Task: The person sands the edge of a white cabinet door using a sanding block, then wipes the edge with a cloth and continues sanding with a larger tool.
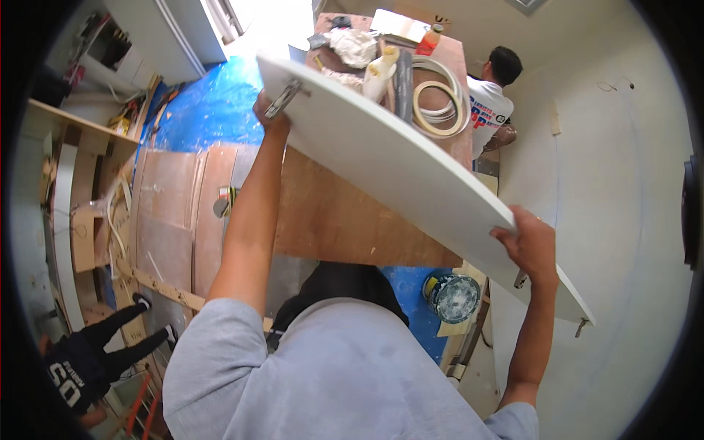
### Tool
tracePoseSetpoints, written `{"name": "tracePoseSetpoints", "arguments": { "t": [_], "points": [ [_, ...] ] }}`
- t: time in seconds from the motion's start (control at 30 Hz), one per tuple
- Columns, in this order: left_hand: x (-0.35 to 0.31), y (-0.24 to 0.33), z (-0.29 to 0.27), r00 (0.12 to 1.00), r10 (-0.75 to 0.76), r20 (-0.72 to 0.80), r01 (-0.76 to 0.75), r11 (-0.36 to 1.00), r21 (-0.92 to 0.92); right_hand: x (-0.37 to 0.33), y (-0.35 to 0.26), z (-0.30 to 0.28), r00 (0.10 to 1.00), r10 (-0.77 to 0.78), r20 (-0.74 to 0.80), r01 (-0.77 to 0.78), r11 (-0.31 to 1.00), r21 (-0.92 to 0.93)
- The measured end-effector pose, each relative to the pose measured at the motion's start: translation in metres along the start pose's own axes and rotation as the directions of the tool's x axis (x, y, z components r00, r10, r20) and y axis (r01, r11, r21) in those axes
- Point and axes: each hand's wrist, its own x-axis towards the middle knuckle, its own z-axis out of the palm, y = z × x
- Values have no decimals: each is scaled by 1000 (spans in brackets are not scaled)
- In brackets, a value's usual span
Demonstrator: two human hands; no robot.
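Note:
A long white cabinet door (396, 169) slants across the view in front of me, held up over a brown wooden worktable (345, 220). My left hand (268, 116) grips its far left end, with the fingers partly hidden behind the board. Beside that hand a metal hinge (284, 98) is fixed to the door. My right hand (529, 242) is closed over the long edge towards the other end, thumb on the near face. Just below it sits another hinge (521, 280), and a further hinge (581, 327) sticks out near the lower right corner.
Cream edging-tape rolls (442, 110), an orange-red bottle (429, 40) and crumpled white plastic (353, 48) crowd the table's far end. A paint-smeared bucket (452, 298) stands right of my legs. Blue sheeting (194, 103) covers floor. One person (488, 103) is beyond the table, another (95, 359) lower left.

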Motion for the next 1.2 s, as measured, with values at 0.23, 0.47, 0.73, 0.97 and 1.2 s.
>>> {"name": "tracePoseSetpoints", "arguments": {
  "t": [0.23,0.47,0.73,0.97,1.2],
  "points": [
    [-3,11,9,934,-349,82,356,876,-325,-10,20,8,991,-129,-35,132,987,93],
    [11,-25,3,918,-376,121,394,851,-347,-2,21,2,984,-178,-1,177,983,56],
    [0,21,33,990,-28,138,-22,937,348,33,-7,-12,980,-194,52,175,951,254],
    [0,0,40,978,114,174,-171,917,359,143,-138,-12,955,-297,11,257,845,469],
    [0,45,69,942,-334,28,335,941,-45,273,-280,-17,894,-448,-31,440,861,256]
  ]
}}
